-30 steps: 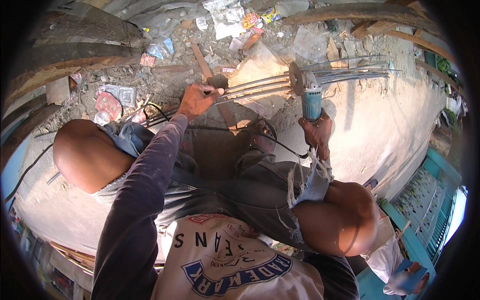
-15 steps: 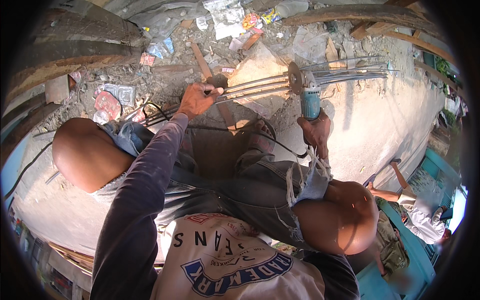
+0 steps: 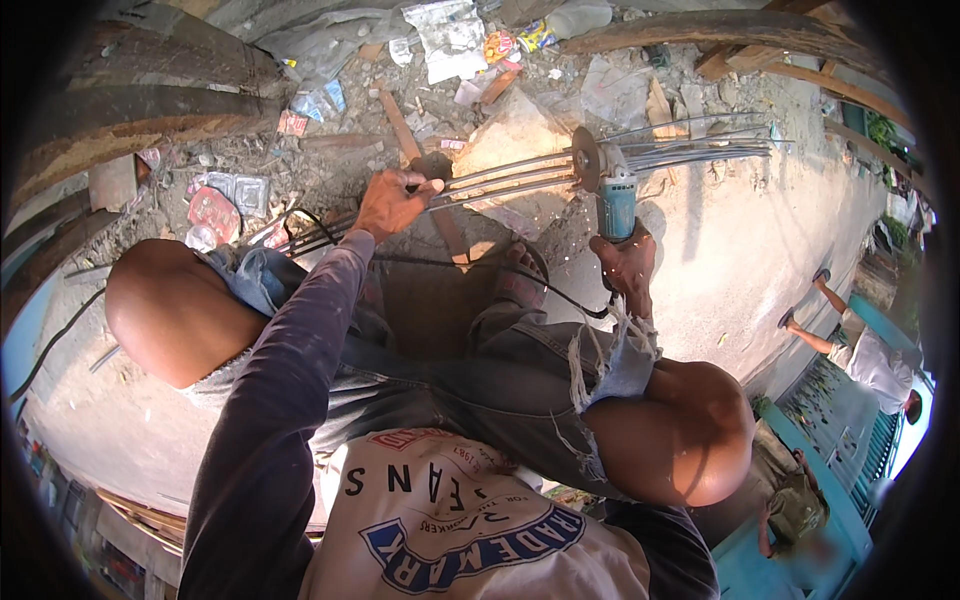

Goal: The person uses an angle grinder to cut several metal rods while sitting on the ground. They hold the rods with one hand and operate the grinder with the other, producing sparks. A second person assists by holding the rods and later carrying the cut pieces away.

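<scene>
A bundle of thin metal rods [image 3: 510, 183] runs from left to right in front of me. My left hand [image 3: 393, 205] is closed around the rods left of the middle, thumb pressed along them. In my right hand [image 3: 628, 268] is a teal angle grinder [image 3: 618, 210], gripped by its lower body. Its round brown cutting disc [image 3: 585, 160] stands on edge across the rods; whether it bites into them is hard to tell. Small bright specks show beside the grinder. A black cable [image 3: 480, 262] trails from the grinder to the left, past my foot [image 3: 525, 270].
Beneath the rods lie a pale stone slab [image 3: 520, 135] and a narrow wooden strip [image 3: 405, 130]. Rubble and litter, with a clear plastic tray [image 3: 250, 193], spread beyond. Curved timber beams [image 3: 150, 110] border the far side. Two other people [image 3: 880, 370] are at the right.
Bright specks now appear around the grinder. My hands and the rods hold nearly the same place. At the right, one person has moved farther along the concrete.
</scene>
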